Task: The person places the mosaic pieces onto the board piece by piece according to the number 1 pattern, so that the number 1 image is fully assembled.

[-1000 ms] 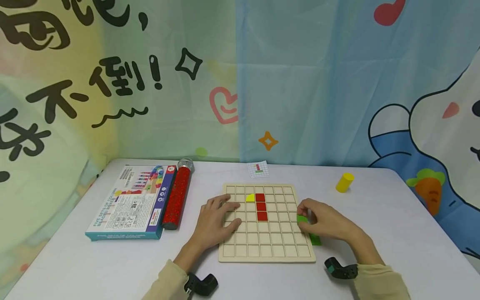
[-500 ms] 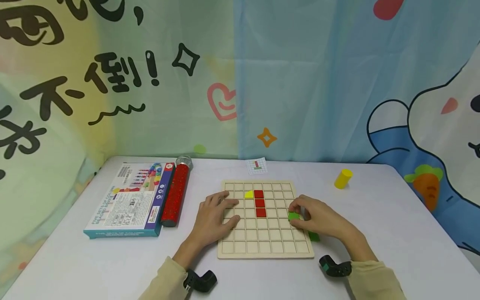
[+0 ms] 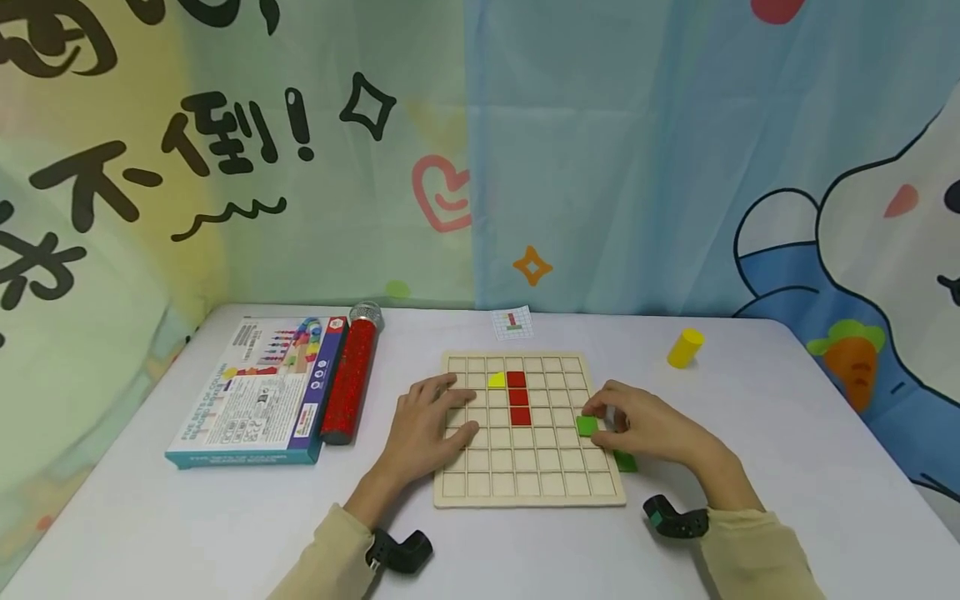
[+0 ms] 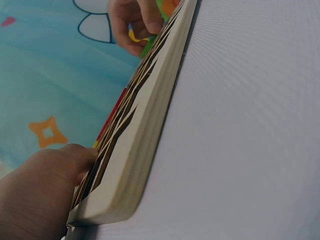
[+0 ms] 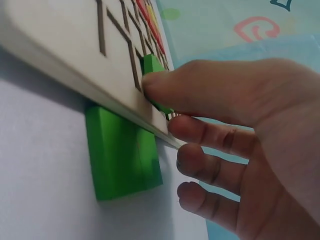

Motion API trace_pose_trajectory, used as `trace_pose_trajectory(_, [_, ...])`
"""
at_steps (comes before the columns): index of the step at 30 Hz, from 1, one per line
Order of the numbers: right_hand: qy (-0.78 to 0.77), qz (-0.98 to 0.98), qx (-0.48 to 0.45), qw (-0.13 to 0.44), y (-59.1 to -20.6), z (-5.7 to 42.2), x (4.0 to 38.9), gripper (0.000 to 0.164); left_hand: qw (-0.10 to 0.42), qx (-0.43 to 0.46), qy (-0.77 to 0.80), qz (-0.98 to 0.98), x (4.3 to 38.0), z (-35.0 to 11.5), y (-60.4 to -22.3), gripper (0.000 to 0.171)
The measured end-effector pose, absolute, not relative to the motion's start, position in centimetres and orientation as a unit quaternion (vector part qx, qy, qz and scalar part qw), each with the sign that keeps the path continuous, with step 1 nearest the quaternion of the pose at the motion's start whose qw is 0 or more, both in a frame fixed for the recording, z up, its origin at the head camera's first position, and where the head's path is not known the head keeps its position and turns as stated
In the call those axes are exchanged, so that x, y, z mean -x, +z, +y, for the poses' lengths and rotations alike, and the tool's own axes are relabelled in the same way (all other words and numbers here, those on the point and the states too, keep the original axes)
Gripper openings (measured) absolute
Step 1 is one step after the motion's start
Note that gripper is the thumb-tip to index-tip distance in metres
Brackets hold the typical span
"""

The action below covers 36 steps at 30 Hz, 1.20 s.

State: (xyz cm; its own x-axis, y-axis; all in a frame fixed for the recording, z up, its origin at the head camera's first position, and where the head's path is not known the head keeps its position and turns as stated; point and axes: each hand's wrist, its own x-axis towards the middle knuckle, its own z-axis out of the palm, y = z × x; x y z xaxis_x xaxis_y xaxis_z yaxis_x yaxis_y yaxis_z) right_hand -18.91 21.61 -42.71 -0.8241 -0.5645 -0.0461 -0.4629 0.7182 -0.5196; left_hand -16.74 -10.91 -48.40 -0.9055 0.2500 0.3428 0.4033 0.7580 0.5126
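My left hand (image 3: 427,423) rests with spread fingers on the left edge of a pale wooden grid board (image 3: 529,497). In the left wrist view, its thumb (image 4: 75,157) lies over the board's rim. At the board's right side my right hand (image 3: 648,423) pinches a small green block (image 3: 587,426) on the grid, thumb against it in the right wrist view. More green blocks (image 5: 120,155) lie on the table just beside the board's right edge, partly under that hand. Three red blocks (image 3: 518,397) stand in a column on the grid, with a yellow piece (image 3: 497,380) left of the top one.
A small card (image 3: 512,323) printed with a coloured grid pattern lies behind the board. To the left are a boxed set (image 3: 247,392) and a red microphone (image 3: 351,379). A yellow cylinder (image 3: 686,348) stands at the back right, before a printed curtain (image 3: 600,167).
My right hand has brought the green block from the board's right edge leftward onto the grid. The left hand keeps its place on the board, and the head view has tilted slightly.
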Motion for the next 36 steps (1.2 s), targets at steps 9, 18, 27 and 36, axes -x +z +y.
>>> trace_pose_trajectory(9, [-0.241,0.93,0.268,0.068,-42.9,21.1,18.9,0.026,0.123,0.172,-0.297,-0.931,16.8,-10.9,-48.4,0.038])
trace_pose_trajectory(18, [-0.243,0.931,0.264,0.069,-42.9,19.8,18.5,0.027,0.12,0.173,-0.291,-0.933,16.8,-11.0,-48.6,0.037])
trace_pose_trajectory(27, [-0.228,0.934,0.27,0.051,-42.8,18.7,18.4,0.028,0.115,0.176,-0.291,-0.933,17.1,-11.0,-48.2,0.038])
trace_pose_trajectory(36, [-0.241,0.932,0.268,0.043,-42.8,17.9,18.0,0.028,0.104,0.171,-0.293,-0.935,17.0,-11.0,-48.3,0.039])
